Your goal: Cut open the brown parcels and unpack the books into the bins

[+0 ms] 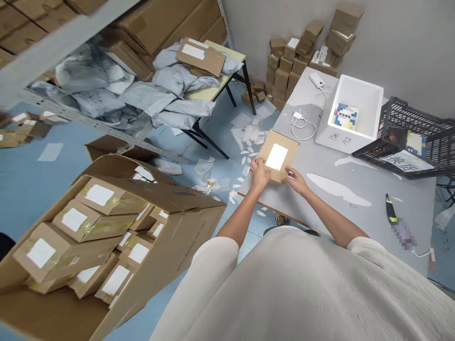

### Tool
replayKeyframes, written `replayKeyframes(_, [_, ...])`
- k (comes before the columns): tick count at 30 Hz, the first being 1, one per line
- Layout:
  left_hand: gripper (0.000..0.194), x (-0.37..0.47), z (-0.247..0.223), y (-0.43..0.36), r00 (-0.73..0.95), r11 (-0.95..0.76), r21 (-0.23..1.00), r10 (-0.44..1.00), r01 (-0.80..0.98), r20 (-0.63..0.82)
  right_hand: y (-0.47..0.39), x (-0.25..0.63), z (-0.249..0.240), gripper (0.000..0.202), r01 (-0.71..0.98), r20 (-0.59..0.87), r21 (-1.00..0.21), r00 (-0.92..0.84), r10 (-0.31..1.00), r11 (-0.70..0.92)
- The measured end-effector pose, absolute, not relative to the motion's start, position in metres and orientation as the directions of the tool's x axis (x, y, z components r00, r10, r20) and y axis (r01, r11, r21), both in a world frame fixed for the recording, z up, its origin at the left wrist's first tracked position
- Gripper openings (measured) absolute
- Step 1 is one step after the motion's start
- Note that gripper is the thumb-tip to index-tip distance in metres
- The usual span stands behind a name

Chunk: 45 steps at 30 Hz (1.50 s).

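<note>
Grey table (355, 189): bare stretch across its middle, clutter only along the far edge. Large open carton (117, 237) of labelled parcels stands on the floor, well apart on the left. Flat cardboard parcel (277, 156) lies at the table's near-left corner, flush to the edge. Left hand (260, 173) grasps its near-left corner; right hand (296, 181) presses its near-right edge.

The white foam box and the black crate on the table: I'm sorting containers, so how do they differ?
The white foam box has solid walls; the black crate has open lattice walls. The foam box holds a blue printed packet; the crate holds a written paper sheet. Both sit open-topped on the grey table, side by side.
</note>
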<state>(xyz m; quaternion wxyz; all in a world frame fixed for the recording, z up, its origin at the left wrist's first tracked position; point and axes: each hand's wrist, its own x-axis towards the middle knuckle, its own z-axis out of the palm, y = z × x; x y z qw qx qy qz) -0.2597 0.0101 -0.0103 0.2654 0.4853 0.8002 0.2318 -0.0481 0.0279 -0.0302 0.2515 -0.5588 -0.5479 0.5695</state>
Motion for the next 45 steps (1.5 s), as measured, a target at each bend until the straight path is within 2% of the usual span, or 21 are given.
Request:
replayKeyframes(7, [0.043, -0.202, -0.014, -0.002, -0.314, 0.323, 0.656, 0.94, 0.682, -0.137, 0.012, 0.001, -0.018, 0.053, 0.325, -0.299, -0.912, -0.111, 0.948, -0.249])
replayKeyframes(13, [0.046, -0.133, -0.019, -0.002, -0.196, 0.204, 0.703, 0.976, 0.682, -0.093, -0.004, 0.074, -0.011, 0.049, 0.369, -0.242, -0.901, 0.014, 0.97, -0.23])
replayKeyframes(25, [0.047, 0.056, -0.02, -0.028, 0.005, 0.131, 0.718, 0.983, 0.683, -0.184, -0.062, 0.267, -0.015, 0.032, 0.458, -0.206, -0.846, 0.192, 0.959, -0.274])
replayKeyframes(31, [0.047, 0.117, -0.034, -0.05, 0.044, 0.147, 0.705, 0.969, 0.694, -0.245, -0.079, 0.342, -0.031, 0.033, 0.531, -0.186, -0.811, 0.163, 0.969, -0.246])
replayKeyframes(37, [0.047, 0.122, -0.041, -0.051, 0.008, 0.173, 0.694, 0.969, 0.699, -0.248, -0.079, 0.363, -0.054, 0.052, 0.588, -0.164, -0.795, 0.033, 0.986, -0.152])
replayKeyframes(40, [0.053, 0.116, -0.038, -0.053, 0.059, 0.14, 0.694, 0.965, 0.706, -0.254, -0.069, 0.364, -0.054, 0.048, 0.691, -0.13, -0.717, 0.002, 0.992, -0.096])
replayKeyframes(45, [0.073, 0.108, -0.028, -0.066, 0.152, 0.041, 0.639, 0.958, 0.768, -0.244, -0.027, 0.364, -0.036, 0.041, 0.841, -0.081, -0.54, -0.068, 0.994, 0.013])
